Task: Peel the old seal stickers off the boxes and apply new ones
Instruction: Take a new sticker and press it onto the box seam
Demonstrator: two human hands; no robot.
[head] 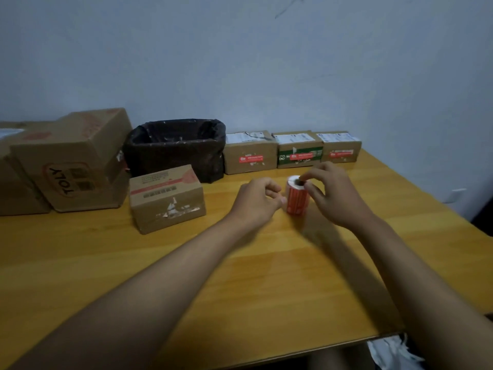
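— Looking at the red and white roll of seal stickers [296,196], where does it stand?

— It stands upright on the yellow wooden counter [266,276], between the two hands, so its long axis points up. The right hand [333,194] holds it from the top and the right side: fingers curled over the white upper rim, one fingertip at the core hole.

— And the left hand [257,201]?

— Its fingers are curled and the fingertips come to the left side of the roll. I think it pinches at the sticker edge, but blur hides this, so I cannot tell for sure.

— Which box waits for the new sticker?

— I judge it is the small brown cardboard box with torn white remains on its front [167,198]. It lies to the left of the roll, nearer to the left hand. Three small cardboard boxes with red seals [292,150] stand behind by the wall, beside the bin with a black liner [174,150].

— So the next move?

— Probably peel toward the left, while the right hand keeps the roll steady.
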